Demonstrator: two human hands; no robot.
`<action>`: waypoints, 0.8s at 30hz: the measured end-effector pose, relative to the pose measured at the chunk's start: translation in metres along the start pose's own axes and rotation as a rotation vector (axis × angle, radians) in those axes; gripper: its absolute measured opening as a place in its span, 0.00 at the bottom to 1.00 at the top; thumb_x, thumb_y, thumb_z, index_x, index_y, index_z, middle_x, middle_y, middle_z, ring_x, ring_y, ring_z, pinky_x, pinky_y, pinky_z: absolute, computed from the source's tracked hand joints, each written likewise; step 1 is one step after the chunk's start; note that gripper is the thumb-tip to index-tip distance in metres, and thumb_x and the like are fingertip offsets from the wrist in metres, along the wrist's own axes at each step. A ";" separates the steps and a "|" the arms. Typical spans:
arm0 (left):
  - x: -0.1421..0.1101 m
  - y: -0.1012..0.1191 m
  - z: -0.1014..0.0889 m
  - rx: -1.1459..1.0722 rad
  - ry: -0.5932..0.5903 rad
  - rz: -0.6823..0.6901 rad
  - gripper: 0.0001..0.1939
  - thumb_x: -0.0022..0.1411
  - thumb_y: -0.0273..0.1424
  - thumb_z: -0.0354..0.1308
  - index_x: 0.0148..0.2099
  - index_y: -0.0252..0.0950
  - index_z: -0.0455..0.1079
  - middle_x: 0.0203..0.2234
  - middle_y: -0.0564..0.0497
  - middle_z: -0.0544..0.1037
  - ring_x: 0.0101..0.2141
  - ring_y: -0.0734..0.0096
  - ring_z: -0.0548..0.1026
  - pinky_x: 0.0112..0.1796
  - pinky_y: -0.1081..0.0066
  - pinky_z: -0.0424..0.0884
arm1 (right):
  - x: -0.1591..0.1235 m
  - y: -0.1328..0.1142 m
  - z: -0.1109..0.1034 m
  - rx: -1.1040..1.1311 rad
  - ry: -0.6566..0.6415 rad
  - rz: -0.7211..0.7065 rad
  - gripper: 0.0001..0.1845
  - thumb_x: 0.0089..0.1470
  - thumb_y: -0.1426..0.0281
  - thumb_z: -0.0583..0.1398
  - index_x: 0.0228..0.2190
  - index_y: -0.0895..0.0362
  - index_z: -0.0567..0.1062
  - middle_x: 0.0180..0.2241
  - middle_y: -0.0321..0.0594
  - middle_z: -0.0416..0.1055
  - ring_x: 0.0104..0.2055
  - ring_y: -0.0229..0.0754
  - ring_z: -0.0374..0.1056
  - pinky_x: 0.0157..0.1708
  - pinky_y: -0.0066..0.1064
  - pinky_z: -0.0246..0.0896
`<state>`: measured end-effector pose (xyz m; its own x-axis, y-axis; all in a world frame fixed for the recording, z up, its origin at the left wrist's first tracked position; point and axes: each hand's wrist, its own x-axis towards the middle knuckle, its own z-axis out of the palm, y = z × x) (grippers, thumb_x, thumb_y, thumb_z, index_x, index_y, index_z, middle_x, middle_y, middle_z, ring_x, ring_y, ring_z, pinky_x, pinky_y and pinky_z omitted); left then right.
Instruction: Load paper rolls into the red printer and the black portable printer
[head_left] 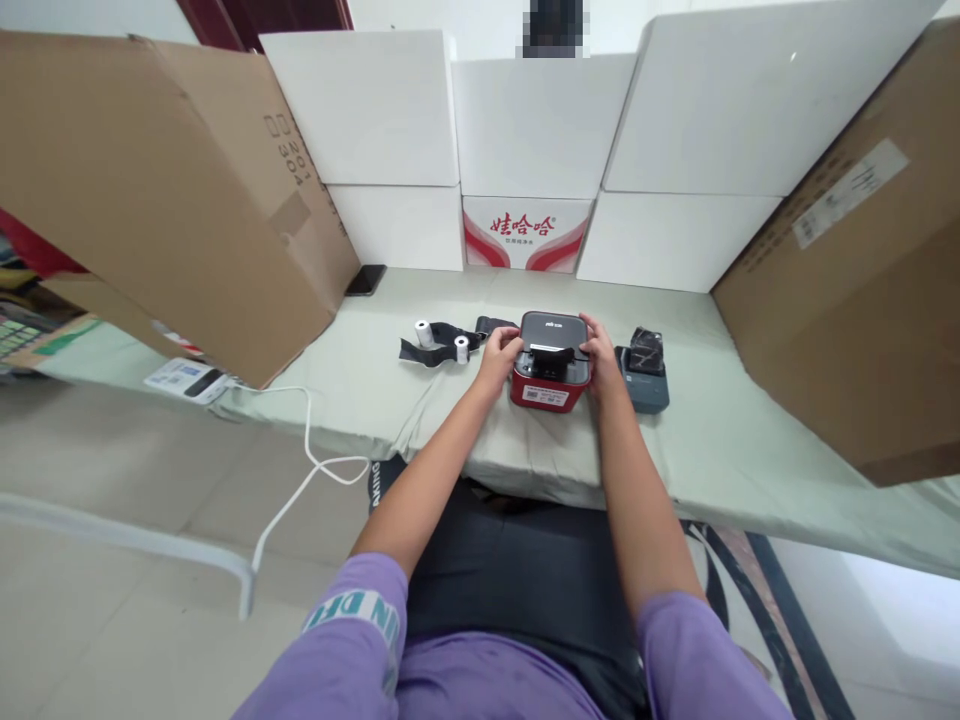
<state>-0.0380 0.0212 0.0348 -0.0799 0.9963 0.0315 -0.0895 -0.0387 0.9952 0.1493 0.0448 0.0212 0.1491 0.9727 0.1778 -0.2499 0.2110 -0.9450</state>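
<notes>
A small box-shaped device (546, 396), red below with a black top and a printed label on its near side, stands on the cloth-covered table in front of me. It looks like a compact printer, though its exact kind is unclear. My left hand (498, 356) grips its left side near the top edge, fingers bent. Around the right upper edge curls my right hand (598, 352). A black piece (552, 360) sticks up at the middle of its near top. Left of the device lies a black ribbon (435, 350) with white rolls (461, 349).
Right of the device sits a dark box (646, 390) with a black wrapped item (646, 350) on it. White boxes (390, 110) form a wall behind. Cardboard boxes (247, 190) flank the table (360, 400). A phone (366, 280), a power strip (189, 380) and its white cable (307, 430) are at left.
</notes>
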 end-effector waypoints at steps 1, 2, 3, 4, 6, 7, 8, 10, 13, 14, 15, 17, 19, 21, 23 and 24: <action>0.000 0.001 0.000 -0.004 -0.001 -0.001 0.12 0.58 0.29 0.56 0.46 0.37 0.68 0.45 0.47 0.79 0.47 0.66 0.77 0.48 0.68 0.72 | 0.000 0.000 0.000 0.006 -0.002 0.001 0.34 0.33 0.68 0.56 0.48 0.52 0.72 0.44 0.39 0.78 0.42 0.46 0.71 0.43 0.37 0.68; 0.000 0.001 -0.001 -0.006 -0.001 0.000 0.12 0.58 0.29 0.56 0.45 0.36 0.67 0.45 0.47 0.79 0.46 0.66 0.77 0.47 0.68 0.72 | 0.000 0.000 0.000 0.013 -0.003 -0.001 0.34 0.32 0.68 0.56 0.48 0.52 0.72 0.44 0.39 0.78 0.42 0.46 0.71 0.43 0.38 0.68; -0.001 0.001 -0.001 -0.007 -0.001 0.005 0.12 0.57 0.29 0.56 0.45 0.36 0.67 0.44 0.46 0.79 0.46 0.66 0.77 0.47 0.68 0.72 | 0.000 0.001 0.000 0.020 -0.004 -0.004 0.35 0.32 0.69 0.56 0.47 0.52 0.72 0.43 0.39 0.78 0.42 0.46 0.71 0.44 0.38 0.68; -0.001 0.002 -0.001 -0.003 -0.003 0.013 0.12 0.57 0.29 0.56 0.45 0.36 0.67 0.45 0.46 0.79 0.45 0.67 0.77 0.47 0.69 0.72 | 0.000 0.001 0.000 0.024 -0.003 -0.007 0.35 0.31 0.69 0.55 0.47 0.52 0.72 0.43 0.39 0.78 0.42 0.46 0.72 0.44 0.38 0.68; -0.002 0.002 -0.002 0.021 -0.011 0.029 0.13 0.58 0.28 0.56 0.46 0.36 0.68 0.45 0.46 0.79 0.46 0.66 0.77 0.47 0.69 0.73 | 0.000 0.002 0.001 0.020 0.006 -0.014 0.35 0.31 0.69 0.55 0.47 0.52 0.71 0.43 0.39 0.78 0.43 0.47 0.72 0.45 0.39 0.68; -0.002 0.002 -0.002 0.039 -0.015 0.034 0.13 0.58 0.28 0.56 0.47 0.36 0.68 0.46 0.46 0.80 0.46 0.66 0.77 0.47 0.69 0.73 | 0.001 0.002 0.002 0.015 0.012 -0.016 0.34 0.31 0.69 0.55 0.47 0.52 0.71 0.43 0.39 0.78 0.43 0.47 0.72 0.45 0.40 0.69; -0.002 0.001 -0.003 0.057 -0.020 0.037 0.14 0.58 0.28 0.56 0.48 0.36 0.69 0.47 0.45 0.80 0.47 0.66 0.77 0.47 0.68 0.73 | 0.001 0.003 0.002 0.010 0.018 -0.017 0.34 0.32 0.69 0.55 0.47 0.52 0.72 0.43 0.39 0.78 0.43 0.47 0.73 0.46 0.40 0.69; -0.003 -0.001 -0.006 0.090 -0.033 0.045 0.16 0.60 0.29 0.56 0.51 0.36 0.70 0.50 0.44 0.80 0.50 0.64 0.77 0.49 0.67 0.74 | 0.002 0.004 0.002 -0.009 0.039 -0.022 0.32 0.34 0.68 0.56 0.47 0.52 0.72 0.43 0.39 0.79 0.44 0.47 0.73 0.48 0.41 0.69; -0.010 -0.011 -0.019 0.124 -0.122 0.099 0.21 0.65 0.38 0.55 0.58 0.38 0.69 0.59 0.42 0.76 0.58 0.60 0.74 0.55 0.63 0.72 | -0.005 0.002 -0.004 -0.146 0.149 -0.053 0.28 0.39 0.65 0.60 0.46 0.53 0.75 0.44 0.41 0.79 0.45 0.47 0.73 0.51 0.44 0.69; -0.015 -0.015 -0.025 0.134 -0.182 0.127 0.25 0.66 0.43 0.55 0.62 0.39 0.68 0.63 0.41 0.73 0.62 0.59 0.71 0.58 0.62 0.71 | -0.011 0.000 -0.007 -0.218 0.185 -0.067 0.26 0.40 0.64 0.62 0.45 0.54 0.76 0.44 0.42 0.79 0.44 0.48 0.72 0.51 0.45 0.69; -0.019 -0.020 -0.032 0.145 -0.251 0.155 0.31 0.66 0.48 0.56 0.65 0.39 0.66 0.66 0.41 0.69 0.65 0.56 0.68 0.60 0.60 0.69 | -0.018 -0.002 -0.009 -0.291 0.215 -0.081 0.25 0.42 0.61 0.64 0.44 0.55 0.77 0.44 0.44 0.79 0.44 0.49 0.72 0.50 0.46 0.69; -0.028 -0.030 -0.045 0.170 -0.399 0.199 0.46 0.56 0.51 0.66 0.71 0.39 0.60 0.70 0.40 0.63 0.68 0.50 0.63 0.63 0.58 0.66 | -0.037 -0.007 -0.012 -0.388 0.151 -0.087 0.24 0.47 0.57 0.64 0.44 0.56 0.80 0.46 0.48 0.80 0.44 0.51 0.73 0.48 0.47 0.69; -0.033 -0.036 -0.054 0.243 -0.478 0.211 0.56 0.50 0.47 0.73 0.75 0.42 0.52 0.70 0.42 0.62 0.67 0.47 0.65 0.64 0.55 0.66 | -0.054 -0.012 -0.010 -0.455 0.113 -0.110 0.23 0.50 0.57 0.64 0.46 0.55 0.81 0.46 0.47 0.80 0.46 0.54 0.73 0.50 0.47 0.68; -0.031 -0.035 -0.055 0.301 -0.476 0.202 0.59 0.51 0.44 0.74 0.77 0.44 0.46 0.67 0.44 0.67 0.63 0.48 0.71 0.63 0.53 0.68 | -0.060 -0.018 -0.006 -0.506 0.102 -0.153 0.22 0.51 0.60 0.64 0.47 0.53 0.81 0.43 0.44 0.81 0.47 0.55 0.73 0.53 0.48 0.66; -0.020 -0.028 -0.050 0.322 -0.440 0.200 0.56 0.54 0.43 0.72 0.77 0.45 0.46 0.62 0.47 0.74 0.59 0.51 0.75 0.62 0.54 0.69 | -0.052 -0.025 -0.002 -0.514 0.063 -0.183 0.20 0.52 0.64 0.63 0.48 0.52 0.81 0.38 0.40 0.81 0.45 0.54 0.73 0.54 0.47 0.65; -0.011 -0.024 -0.044 0.325 -0.424 0.207 0.56 0.54 0.42 0.72 0.77 0.45 0.46 0.60 0.48 0.76 0.57 0.53 0.77 0.62 0.54 0.69 | -0.042 -0.029 -0.002 -0.503 0.048 -0.192 0.20 0.52 0.65 0.62 0.47 0.52 0.81 0.36 0.38 0.81 0.43 0.53 0.73 0.53 0.47 0.66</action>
<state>-0.0792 0.0077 0.0069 0.3479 0.9167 0.1965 0.2007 -0.2776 0.9395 0.1521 -0.0020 0.0406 0.1939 0.9131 0.3587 0.2733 0.3009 -0.9136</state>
